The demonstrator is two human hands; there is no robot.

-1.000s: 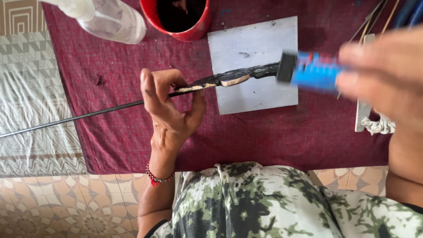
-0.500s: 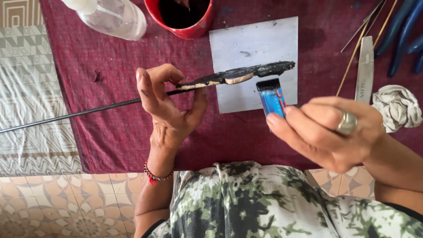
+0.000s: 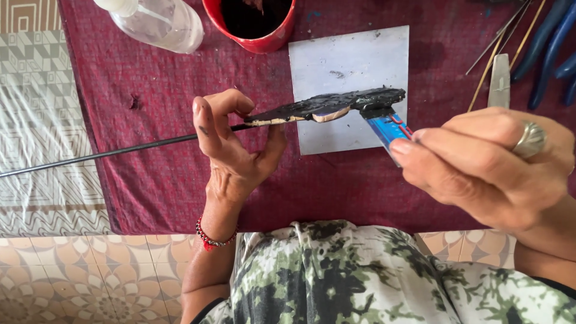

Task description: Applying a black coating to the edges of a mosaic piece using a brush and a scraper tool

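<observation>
Fingers of the left hand are pinched on a black-coated rod, steadying it just beyond them for the blue brush gripped in the right hand.

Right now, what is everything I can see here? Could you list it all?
flat piece on a rod: 1, coated black, pale underside, held mid-frame
brush: 1, blue handle, black tip touching the flat piece
grey sheet: 1, on the cloth
red cup: 1, dark inside, top middle
clear bottle: 1, top left
maroon cloth: 1, covering the surface
thin sticks: several, top right
blue-handled pliers: top right, count unclear
left hand: red bead bracelet, holds the rod
right hand: ring, holds the brush
</observation>
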